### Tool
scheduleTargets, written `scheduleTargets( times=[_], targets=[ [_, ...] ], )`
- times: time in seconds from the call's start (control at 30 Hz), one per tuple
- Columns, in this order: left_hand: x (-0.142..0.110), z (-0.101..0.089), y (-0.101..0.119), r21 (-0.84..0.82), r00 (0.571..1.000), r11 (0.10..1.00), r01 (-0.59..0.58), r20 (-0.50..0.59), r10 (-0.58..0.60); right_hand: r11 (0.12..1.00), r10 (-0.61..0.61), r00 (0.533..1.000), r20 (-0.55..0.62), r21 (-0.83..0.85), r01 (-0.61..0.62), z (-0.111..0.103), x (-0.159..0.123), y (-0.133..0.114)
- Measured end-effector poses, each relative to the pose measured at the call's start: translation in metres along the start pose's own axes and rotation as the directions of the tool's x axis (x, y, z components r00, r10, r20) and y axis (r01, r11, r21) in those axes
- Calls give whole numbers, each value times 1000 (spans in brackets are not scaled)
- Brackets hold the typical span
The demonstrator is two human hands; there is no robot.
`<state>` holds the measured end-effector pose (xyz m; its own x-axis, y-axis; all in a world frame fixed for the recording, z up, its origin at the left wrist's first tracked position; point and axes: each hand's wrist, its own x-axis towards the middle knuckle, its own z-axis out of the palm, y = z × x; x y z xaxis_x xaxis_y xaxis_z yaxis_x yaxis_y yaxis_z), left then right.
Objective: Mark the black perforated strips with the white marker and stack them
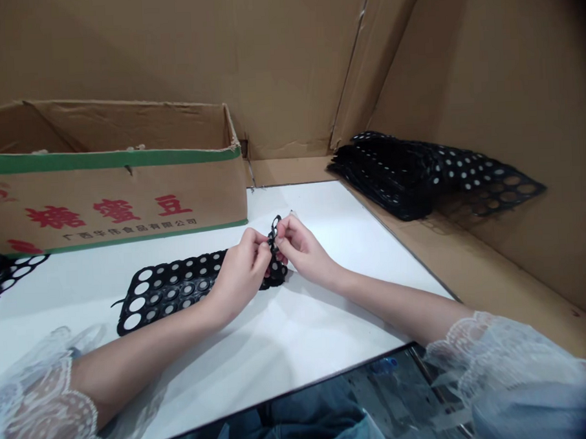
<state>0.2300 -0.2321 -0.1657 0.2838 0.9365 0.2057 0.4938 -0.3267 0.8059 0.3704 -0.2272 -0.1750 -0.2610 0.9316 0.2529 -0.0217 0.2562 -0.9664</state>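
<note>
A black sheet with rows of round holes and rings (174, 290) lies on the white tabletop, its left end flat. My left hand (244, 267) is closed on the sheet's right end, thumb and forefinger pinched together. Just across from it, my right hand (301, 248) pinches the raised edge of the same sheet, where a ring stands up between the fingertips. The fingers hide part of that end, so I cannot make out exactly how it is bent.
An open cardboard box (112, 188) with a green rim stands at the back left. Several black perforated sheets (392, 173) are piled at the right against a cardboard wall (511, 93). More black perforated pieces (4, 274) lie at the left edge. The white table (260, 350) ends close to my lap.
</note>
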Motion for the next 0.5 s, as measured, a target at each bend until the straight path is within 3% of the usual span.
scheduleTargets(
  times=[0.33, 0.43, 0.5],
  targets=[
    [5, -5, 0, -21, 989, 1000, 15, 147, -12, 999, -28, 1000, 10, -43, 28, -3, 0, 1],
    [9, -6, -4, -190, 976, 979, 79, 213, -37, 1000, -26, 1000, 15, 19, 26, -4, 3, 2],
    [14, -5, -8, -318, 980, 939, 131, 187, -74, 997, 1, 1000, 10, 80, -2, -7, 7, 4]
  ],
)
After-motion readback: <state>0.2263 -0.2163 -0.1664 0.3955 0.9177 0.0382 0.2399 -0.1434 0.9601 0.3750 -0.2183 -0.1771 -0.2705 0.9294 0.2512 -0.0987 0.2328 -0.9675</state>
